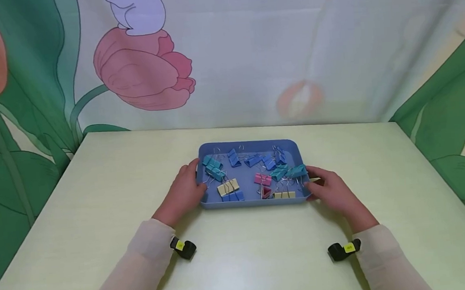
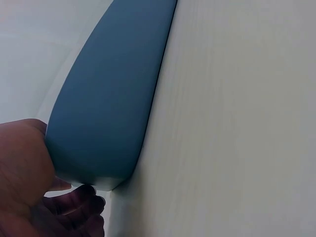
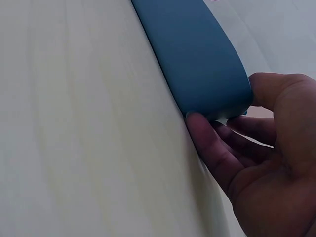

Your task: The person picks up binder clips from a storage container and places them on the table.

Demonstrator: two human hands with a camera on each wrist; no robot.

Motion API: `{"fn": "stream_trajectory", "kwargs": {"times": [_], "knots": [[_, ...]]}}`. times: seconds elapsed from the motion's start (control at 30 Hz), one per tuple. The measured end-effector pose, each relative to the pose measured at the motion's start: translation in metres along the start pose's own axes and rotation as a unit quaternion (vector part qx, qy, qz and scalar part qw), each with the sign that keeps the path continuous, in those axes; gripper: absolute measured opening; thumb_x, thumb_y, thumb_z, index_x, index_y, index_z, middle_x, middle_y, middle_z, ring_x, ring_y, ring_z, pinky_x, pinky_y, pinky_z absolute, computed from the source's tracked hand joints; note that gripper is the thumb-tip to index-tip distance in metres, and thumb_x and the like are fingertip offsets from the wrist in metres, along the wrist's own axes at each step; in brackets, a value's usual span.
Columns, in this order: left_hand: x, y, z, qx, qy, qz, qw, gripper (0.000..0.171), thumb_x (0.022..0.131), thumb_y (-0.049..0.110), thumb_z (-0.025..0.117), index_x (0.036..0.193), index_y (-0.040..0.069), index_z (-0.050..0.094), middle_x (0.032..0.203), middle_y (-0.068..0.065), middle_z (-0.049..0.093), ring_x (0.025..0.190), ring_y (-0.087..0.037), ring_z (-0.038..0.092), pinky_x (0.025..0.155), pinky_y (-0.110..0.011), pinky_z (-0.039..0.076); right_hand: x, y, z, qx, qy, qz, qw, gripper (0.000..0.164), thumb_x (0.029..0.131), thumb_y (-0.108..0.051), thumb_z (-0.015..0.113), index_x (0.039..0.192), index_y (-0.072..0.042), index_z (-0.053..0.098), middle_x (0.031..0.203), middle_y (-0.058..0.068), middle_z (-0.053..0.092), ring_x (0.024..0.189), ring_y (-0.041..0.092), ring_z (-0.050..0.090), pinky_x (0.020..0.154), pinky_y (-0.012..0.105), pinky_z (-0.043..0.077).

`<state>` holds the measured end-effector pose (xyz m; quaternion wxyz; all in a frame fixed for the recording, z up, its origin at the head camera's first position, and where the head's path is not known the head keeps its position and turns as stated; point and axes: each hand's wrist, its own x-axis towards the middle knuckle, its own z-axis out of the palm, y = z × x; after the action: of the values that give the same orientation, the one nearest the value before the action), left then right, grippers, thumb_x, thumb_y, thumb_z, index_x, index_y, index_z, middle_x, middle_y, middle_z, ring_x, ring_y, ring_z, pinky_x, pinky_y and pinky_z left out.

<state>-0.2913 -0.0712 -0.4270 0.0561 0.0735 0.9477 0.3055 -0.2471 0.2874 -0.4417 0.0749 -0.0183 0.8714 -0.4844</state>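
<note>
A shallow blue tray (image 1: 245,203) sits on the table, holding several binder clips in blue, teal, cream and pink. My left hand (image 1: 184,192) grips its left end, the thumb at the rim and the other fingers curled against the outside. On the opposite end my right hand (image 1: 334,191) holds the tray in the same manner; the right wrist view shows its fingertips (image 3: 200,128) at the lower edge. Among the clips, a cream binder clip (image 1: 228,187) lies near the front left, and a pink binder clip (image 1: 263,179) right of the middle. Teal binder clips (image 1: 213,168) lie along the left side.
The pale wooden table (image 1: 258,261) extends around the tray on all sides. Behind its far edge hangs a curtain (image 1: 243,71) printed with flowers and leaves. A small black camera (image 1: 185,249) is strapped at the left wrist, another black camera (image 1: 341,250) at the right.
</note>
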Motion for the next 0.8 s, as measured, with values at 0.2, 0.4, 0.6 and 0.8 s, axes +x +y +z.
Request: {"fn": "stream_trajectory", "kwargs": {"times": [0.2, 0.4, 0.6, 0.8], "knots": [[0.0, -0.001, 0.001, 0.002, -0.004, -0.002, 1.0, 0.067, 0.086, 0.018, 0.053, 0.143, 0.006, 0.019, 0.129, -0.017, 0.04, 0.109, -0.025, 0.046, 0.098, -0.043, 0.04, 0.0, -0.001, -0.001, -0.008, 0.008, 0.004, 1.0, 0.055, 0.089, -0.033, 0.055, 0.138, -0.015, 0.037, 0.128, 0.011, 0.049, 0.097, 0.026, 0.06, 0.07, 0.031, 0.054], [0.001, 0.0, -0.002, 0.005, -0.004, 0.001, 1.0, 0.068, 0.086, 0.018, 0.052, 0.144, 0.007, 0.018, 0.13, -0.016, 0.039, 0.111, -0.025, 0.046, 0.099, -0.043, 0.039, -0.003, -0.007, -0.004, -0.055, 0.084, -0.015, 0.995, 0.067, 0.084, -0.051, 0.054, 0.138, -0.016, 0.037, 0.132, 0.009, 0.048, 0.112, 0.027, 0.053, 0.086, 0.041, 0.048], [0.002, -0.001, -0.003, 0.001, -0.003, 0.009, 1.0, 0.067, 0.086, 0.017, 0.052, 0.144, 0.007, 0.019, 0.128, -0.017, 0.041, 0.108, -0.025, 0.047, 0.096, -0.042, 0.041, -0.005, -0.014, -0.003, -0.059, 0.156, -0.039, 0.985, 0.06, 0.084, -0.048, 0.055, 0.134, -0.017, 0.043, 0.134, 0.006, 0.048, 0.122, 0.026, 0.044, 0.098, 0.045, 0.039], [0.0, -0.003, 0.0, 0.0, 0.001, 0.007, 1.0, 0.068, 0.085, 0.017, 0.053, 0.143, 0.007, 0.02, 0.127, -0.017, 0.041, 0.109, -0.025, 0.047, 0.096, -0.043, 0.041, -0.004, -0.023, 0.002, -0.063, 0.173, -0.088, 0.979, 0.049, 0.084, -0.039, 0.06, 0.127, -0.017, 0.051, 0.13, 0.004, 0.05, 0.118, 0.024, 0.048, 0.096, 0.044, 0.041]]}}
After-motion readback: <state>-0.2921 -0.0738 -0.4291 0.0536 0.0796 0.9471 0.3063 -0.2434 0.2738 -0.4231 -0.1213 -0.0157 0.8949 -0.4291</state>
